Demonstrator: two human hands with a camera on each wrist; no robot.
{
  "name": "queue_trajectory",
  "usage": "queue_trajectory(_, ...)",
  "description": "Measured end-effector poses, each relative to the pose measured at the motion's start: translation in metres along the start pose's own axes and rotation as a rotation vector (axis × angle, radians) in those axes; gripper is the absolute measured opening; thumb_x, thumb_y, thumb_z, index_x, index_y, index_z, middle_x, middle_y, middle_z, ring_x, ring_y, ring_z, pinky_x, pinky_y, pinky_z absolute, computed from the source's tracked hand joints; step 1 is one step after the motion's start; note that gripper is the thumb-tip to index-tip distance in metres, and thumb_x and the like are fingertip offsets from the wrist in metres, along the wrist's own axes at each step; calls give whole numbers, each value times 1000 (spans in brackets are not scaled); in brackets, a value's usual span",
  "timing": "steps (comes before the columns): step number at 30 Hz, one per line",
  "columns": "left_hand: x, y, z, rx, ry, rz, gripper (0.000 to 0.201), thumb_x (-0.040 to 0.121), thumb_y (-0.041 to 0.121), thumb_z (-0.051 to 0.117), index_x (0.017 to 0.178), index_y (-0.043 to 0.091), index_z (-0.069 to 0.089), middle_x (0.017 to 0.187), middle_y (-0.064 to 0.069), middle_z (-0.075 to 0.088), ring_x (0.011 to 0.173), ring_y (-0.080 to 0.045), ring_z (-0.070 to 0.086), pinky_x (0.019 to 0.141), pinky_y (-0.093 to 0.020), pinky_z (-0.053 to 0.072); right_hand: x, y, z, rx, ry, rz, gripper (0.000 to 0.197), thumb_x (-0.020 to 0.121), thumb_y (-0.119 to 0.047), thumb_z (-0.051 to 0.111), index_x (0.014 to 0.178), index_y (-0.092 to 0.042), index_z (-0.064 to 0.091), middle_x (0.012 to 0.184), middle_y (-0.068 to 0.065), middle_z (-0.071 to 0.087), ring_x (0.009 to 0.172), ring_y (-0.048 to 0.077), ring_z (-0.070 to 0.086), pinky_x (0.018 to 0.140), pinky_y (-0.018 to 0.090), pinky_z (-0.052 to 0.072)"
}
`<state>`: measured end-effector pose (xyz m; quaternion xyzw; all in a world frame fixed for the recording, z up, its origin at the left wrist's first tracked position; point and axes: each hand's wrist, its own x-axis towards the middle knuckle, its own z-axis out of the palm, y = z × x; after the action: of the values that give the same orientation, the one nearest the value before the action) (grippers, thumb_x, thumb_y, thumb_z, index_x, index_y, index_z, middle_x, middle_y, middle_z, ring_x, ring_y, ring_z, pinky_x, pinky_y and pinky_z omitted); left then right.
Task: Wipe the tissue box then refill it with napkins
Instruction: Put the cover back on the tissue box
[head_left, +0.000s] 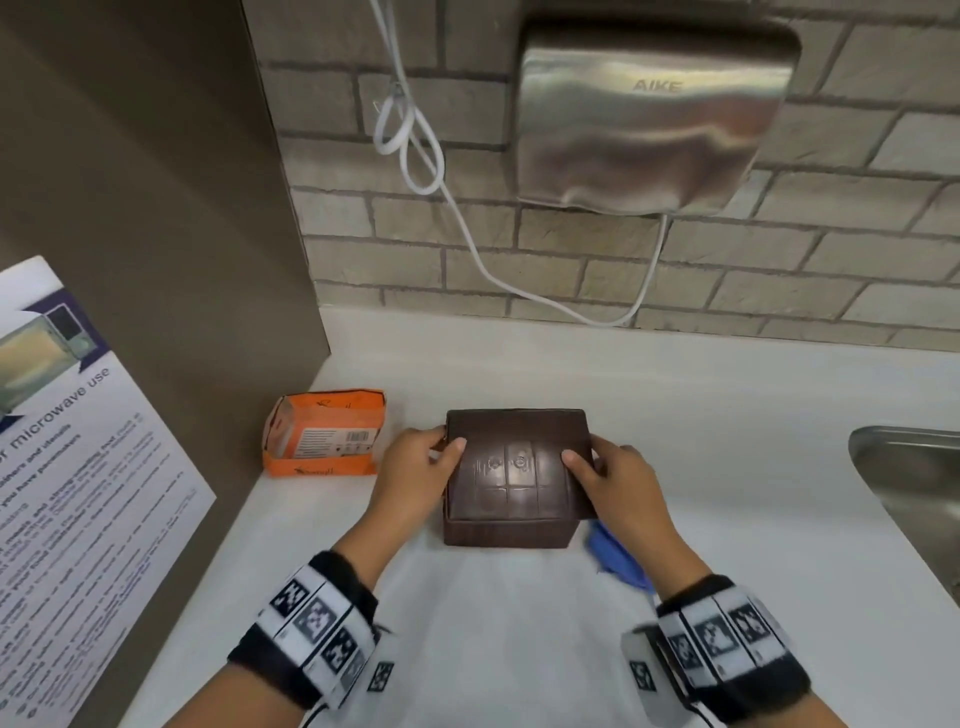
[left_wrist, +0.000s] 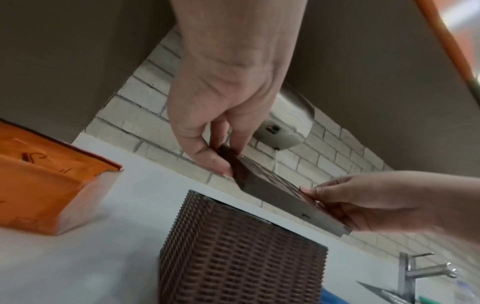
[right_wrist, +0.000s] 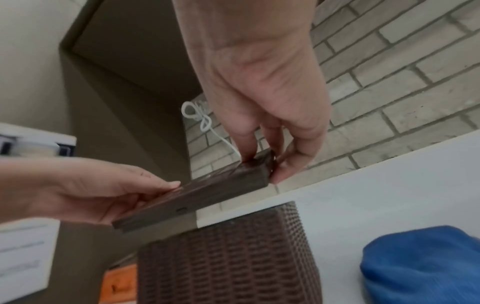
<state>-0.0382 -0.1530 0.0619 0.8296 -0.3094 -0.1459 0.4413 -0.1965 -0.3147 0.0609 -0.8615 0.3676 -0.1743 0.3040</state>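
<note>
A brown woven tissue box (head_left: 511, 532) (left_wrist: 241, 257) (right_wrist: 228, 257) stands on the white counter. Just above it hangs its flat brown lid (head_left: 519, 467) (left_wrist: 272, 195) (right_wrist: 207, 195), tilted. My left hand (head_left: 421, 467) (left_wrist: 218, 156) pinches the lid's left edge, thumb on top. My right hand (head_left: 618, 483) (right_wrist: 267, 162) pinches the right edge the same way. An opened orange napkin pack (head_left: 324, 434) (left_wrist: 44, 185) lies left of the box. A crumpled blue cloth (head_left: 618, 558) (right_wrist: 423, 267) lies to the box's right, partly under my right wrist.
A steel sink (head_left: 914, 483) with a faucet (left_wrist: 420, 273) is at the right. A hand dryer (head_left: 649, 114) and its loose white cable (head_left: 467, 228) hang on the brick wall behind. A brown side panel with a microwave notice (head_left: 78, 467) closes the left.
</note>
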Motion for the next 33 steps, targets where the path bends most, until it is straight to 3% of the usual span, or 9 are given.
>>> queue_trajectory(2,13,-7,9,74,2,-15,29,96,30,53,109,11,71,102,-11,69,87,-22,67,69,-26,47,12,8,12,-53,-27,32,33,94,-39,51,112,-14,64,87,13,62,78,23,53,60,26,32)
queue_trajectory(4,19,-15,16,148,-15,-41,33,97,32,50,113,10,69,105,-11,68,90,-23,65,70,-24,43,17,15,21,-51,-35,46,36,95,-39,50,114,-12,63,92,16,64,84,26,56,65,27,32)
queue_trajectory(9,23,-25,28,222,-4,-91,40,100,37,42,124,12,62,114,-13,61,101,-27,62,84,-31,50,11,16,32,-22,-16,79,35,98,-36,44,118,-12,59,91,12,53,81,21,45,70,27,33)
queue_trajectory(11,24,-25,30,234,21,-95,40,101,36,40,124,11,62,115,-14,58,100,-27,61,85,-30,48,10,15,36,-7,6,103,36,99,-36,42,121,-13,57,93,10,50,79,21,47,71,27,38)
queue_trajectory(19,21,-28,41,183,88,-142,38,102,35,32,121,14,58,117,-12,49,103,-28,57,93,-36,49,9,17,52,78,66,129,40,95,-43,41,127,-21,52,105,10,64,87,23,62,77,34,52)
queue_trajectory(24,20,-30,46,210,104,-143,38,102,36,32,123,15,56,113,-11,47,100,-27,57,91,-37,51,9,20,51,99,42,134,42,96,-44,41,131,-23,49,109,10,64,94,23,63,81,34,52)
queue_trajectory(29,19,-32,49,104,122,-124,34,100,30,38,125,14,55,112,-12,45,101,-27,54,94,-36,49,9,21,50,245,-1,201,47,96,-42,46,139,-24,42,115,12,62,108,25,58,93,36,48)
queue_trajectory(33,24,-33,54,-112,7,-232,48,97,36,42,140,15,39,125,-11,48,113,-28,54,91,-31,46,10,21,50,353,-10,266,51,94,-36,52,142,-25,38,116,17,53,96,18,47,90,27,40)
